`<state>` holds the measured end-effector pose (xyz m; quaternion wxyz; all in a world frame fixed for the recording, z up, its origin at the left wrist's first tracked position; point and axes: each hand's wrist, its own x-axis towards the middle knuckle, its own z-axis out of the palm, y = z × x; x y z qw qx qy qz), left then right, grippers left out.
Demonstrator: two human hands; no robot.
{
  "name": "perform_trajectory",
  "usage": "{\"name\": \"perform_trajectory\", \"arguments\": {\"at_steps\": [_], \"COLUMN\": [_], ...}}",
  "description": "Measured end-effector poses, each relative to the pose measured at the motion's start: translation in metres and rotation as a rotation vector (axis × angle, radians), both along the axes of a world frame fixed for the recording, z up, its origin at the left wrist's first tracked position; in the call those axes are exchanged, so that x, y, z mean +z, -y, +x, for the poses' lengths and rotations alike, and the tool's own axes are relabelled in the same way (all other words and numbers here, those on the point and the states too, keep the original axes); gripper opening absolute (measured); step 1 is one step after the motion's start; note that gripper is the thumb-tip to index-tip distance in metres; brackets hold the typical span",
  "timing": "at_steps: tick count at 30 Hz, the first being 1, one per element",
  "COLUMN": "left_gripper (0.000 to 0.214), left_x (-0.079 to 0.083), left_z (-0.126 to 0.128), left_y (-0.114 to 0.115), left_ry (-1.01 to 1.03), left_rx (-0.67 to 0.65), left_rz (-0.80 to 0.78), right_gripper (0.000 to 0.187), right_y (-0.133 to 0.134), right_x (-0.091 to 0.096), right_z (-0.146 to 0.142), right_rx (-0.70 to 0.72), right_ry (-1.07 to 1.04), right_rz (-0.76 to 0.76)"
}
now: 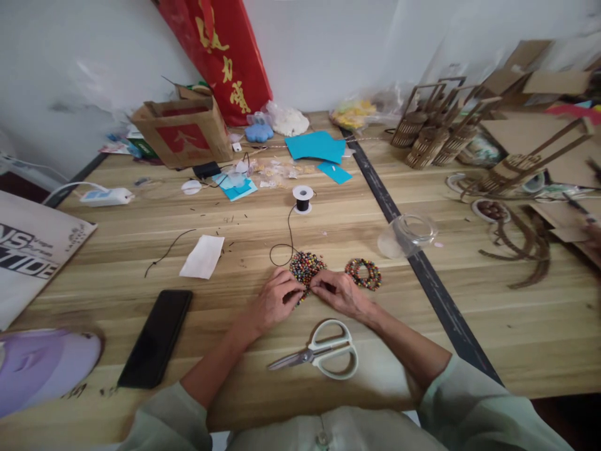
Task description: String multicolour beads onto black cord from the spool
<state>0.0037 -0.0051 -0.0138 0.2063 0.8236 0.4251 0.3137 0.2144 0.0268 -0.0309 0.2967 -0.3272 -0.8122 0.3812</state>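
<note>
My left hand (275, 300) and my right hand (339, 291) rest on the wooden table (117, 250), fingertips pinched together at the near edge of a pile of small multicoloured beads (307, 266). What the fingers pinch is too small to name. A black cord (287, 241) loops from the pile up to a white spool (303, 198). A finished ring of strung beads (363, 274) lies just right of my right hand. White-handled scissors (323, 352) lie shut between my forearms.
A black phone (156, 338) lies at left, with a white paper scrap (203, 256) beyond it. A clear plastic lid (407, 235) sits right of the beads. Blue paper sheets (315, 147), a cardboard box (183, 133) and wooden cut-out pieces (436, 128) crowd the far side.
</note>
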Motion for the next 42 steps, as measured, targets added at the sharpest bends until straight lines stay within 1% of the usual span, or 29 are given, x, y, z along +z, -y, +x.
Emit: {"name": "perform_trajectory", "arguments": {"at_steps": [6, 17, 23, 27, 31, 33, 39, 42], "left_gripper": [0.013, 0.011, 0.009, 0.009, 0.010, 0.011, 0.007, 0.009], "left_x": [-0.001, -0.004, -0.001, -0.002, -0.001, 0.000, -0.004, -0.007], "left_z": [0.001, 0.003, 0.004, 0.003, 0.003, 0.003, 0.006, 0.007], "left_y": [0.000, 0.000, 0.001, 0.002, 0.005, 0.006, 0.007, 0.007], "left_ry": [-0.038, -0.035, 0.046, 0.131, 0.139, 0.128, 0.131, 0.146], "left_rx": [0.014, 0.010, -0.008, 0.001, 0.076, 0.086, 0.154, 0.161], "left_rz": [0.033, 0.020, 0.012, -0.053, -0.163, -0.200, -0.269, -0.274], "right_gripper": [0.012, 0.013, 0.015, 0.017, 0.018, 0.018, 0.020, 0.022], "right_y": [0.001, 0.004, 0.005, 0.006, 0.008, 0.009, 0.011, 0.011], "right_x": [-0.001, 0.002, 0.004, 0.004, 0.005, 0.006, 0.006, 0.006], "right_z": [0.001, -0.001, -0.003, -0.003, -0.004, -0.004, -0.007, -0.007], "right_rx": [0.005, -0.013, 0.004, 0.001, -0.011, -0.014, -0.059, -0.062], "right_ry": [-0.021, -0.052, -0.086, -0.102, -0.100, -0.106, -0.132, -0.159], "right_rz": [0.028, 0.000, 0.013, -0.002, -0.033, -0.059, -0.182, -0.210]}}
